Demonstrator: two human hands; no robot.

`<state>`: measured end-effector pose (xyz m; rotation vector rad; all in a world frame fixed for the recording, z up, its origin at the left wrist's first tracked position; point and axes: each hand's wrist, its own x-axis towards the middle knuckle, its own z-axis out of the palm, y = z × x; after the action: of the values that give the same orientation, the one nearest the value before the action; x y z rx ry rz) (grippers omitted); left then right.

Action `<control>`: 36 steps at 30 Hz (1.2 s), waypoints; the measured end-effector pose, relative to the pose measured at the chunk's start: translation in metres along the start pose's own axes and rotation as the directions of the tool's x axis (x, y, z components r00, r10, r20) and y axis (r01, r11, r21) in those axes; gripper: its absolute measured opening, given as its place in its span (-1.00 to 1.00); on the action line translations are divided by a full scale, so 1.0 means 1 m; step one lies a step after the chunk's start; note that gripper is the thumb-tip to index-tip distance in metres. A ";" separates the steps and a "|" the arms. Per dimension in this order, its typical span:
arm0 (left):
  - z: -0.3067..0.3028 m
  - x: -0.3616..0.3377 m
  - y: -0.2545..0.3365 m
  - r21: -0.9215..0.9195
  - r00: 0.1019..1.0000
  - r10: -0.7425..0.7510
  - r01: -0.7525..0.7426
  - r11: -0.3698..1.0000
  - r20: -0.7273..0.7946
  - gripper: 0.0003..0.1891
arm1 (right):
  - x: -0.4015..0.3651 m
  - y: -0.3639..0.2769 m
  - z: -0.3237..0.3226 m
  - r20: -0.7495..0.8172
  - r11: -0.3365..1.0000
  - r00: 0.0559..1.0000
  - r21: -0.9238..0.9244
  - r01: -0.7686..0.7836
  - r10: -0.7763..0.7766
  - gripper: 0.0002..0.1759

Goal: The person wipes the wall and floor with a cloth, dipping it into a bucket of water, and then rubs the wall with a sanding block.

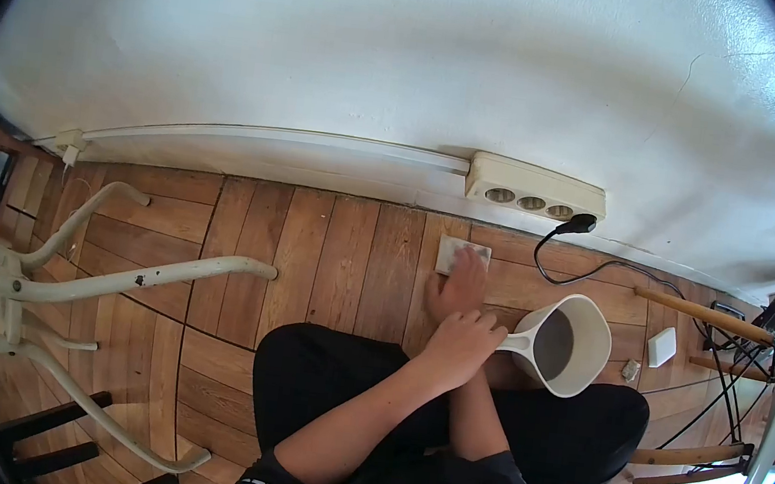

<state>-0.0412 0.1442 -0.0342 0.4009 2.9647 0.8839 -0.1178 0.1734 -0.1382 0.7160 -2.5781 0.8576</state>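
Observation:
My left hand (pixel 469 340) is closed round the handle of a white plastic jug (pixel 594 352) with dark grey liquid inside. The jug stands tilted over by my right knee. Beneath my left forearm, my right arm reaches forward to the floor. There my right hand (pixel 461 284) lies palm down, fingers stretched out over a flat whitish pad with grey smudges (pixel 449 250). The pad's left and upper parts show, while the rest is hidden under the hand.
A power strip (pixel 537 185) with a black plug (pixel 582 224) runs along the wall's foot. On the wooden floor to the right lie a white square block (pixel 661 347) and a small crumpled bit (pixel 630 370), near a wooden-legged chair (pixel 709 317). Cream metal legs (pixel 154 273) stand left.

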 end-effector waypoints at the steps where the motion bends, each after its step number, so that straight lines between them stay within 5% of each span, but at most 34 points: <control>1: -0.001 0.001 0.001 -0.008 1.000 -0.001 0.001 1.000 0.017 -0.71 | 0.001 -0.008 0.002 0.000 1.000 1.000 -0.001 0.000 0.000 -0.61; 3: 0.006 0.001 0.003 -0.025 1.000 0.002 -0.002 1.000 0.013 -0.72 | -0.002 -0.021 0.008 0.254 0.983 0.965 -0.152 0.105 -0.064 -0.43; 10: 0.036 0.015 0.032 -0.154 0.998 0.023 -0.032 0.988 -0.063 -0.73 | 0.014 -0.039 0.040 0.207 0.969 0.952 -0.053 0.240 -0.225 -0.36; 15: 0.032 0.017 0.029 -0.233 0.999 0.000 -0.009 0.972 -0.039 -0.72 | 0.037 -0.020 0.038 0.160 0.983 0.975 -0.070 0.167 -0.155 -0.49; 20: 0.014 0.007 0.025 -0.210 0.920 0.036 -0.128 0.969 -0.391 -0.71 | 0.041 0.004 0.017 0.038 0.988 0.998 -0.149 0.045 -0.040 -0.56; 24: -0.018 -0.007 0.013 -0.227 0.930 0.021 -0.111 0.967 -0.367 -0.71 | 0.043 0.018 0.009 0.010 0.975 0.989 -0.168 -0.144 0.147 -0.59; 28: -0.043 -0.020 -0.011 -0.194 0.950 -0.105 0.048 0.980 -0.294 -0.72 | 0.045 0.014 0.013 -0.070 0.968 0.989 -0.205 -0.145 0.133 -0.62; 30: -0.045 -0.018 -0.015 -0.196 0.962 -0.169 0.126 0.972 -0.215 -0.72 | 0.046 -0.015 0.009 -0.043 0.911 0.984 -0.372 -0.175 0.172 -0.61; 32: -0.047 -0.008 -0.015 -0.207 0.937 -0.174 0.114 0.972 -0.304 -0.72 | 0.046 -0.029 0.024 0.123 0.952 0.988 -0.302 -0.049 0.090 -0.58; 34: -0.044 0.001 -0.021 -0.278 0.930 -0.178 0.086 0.957 -0.323 -0.72 | 0.050 -0.050 0.029 0.444 0.929 0.878 -0.216 0.301 -0.181 -0.54; 36: -0.040 0.006 -0.028 -0.342 0.925 -0.182 0.061 0.938 -0.334 -0.71 | 0.045 -0.071 0.047 0.392 0.903 0.879 -0.211 0.374 -0.272 -0.55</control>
<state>-0.0575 0.1016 -0.0152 0.0363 3.0163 1.5500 -0.1227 0.0786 -0.1214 1.2667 -2.6810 0.2626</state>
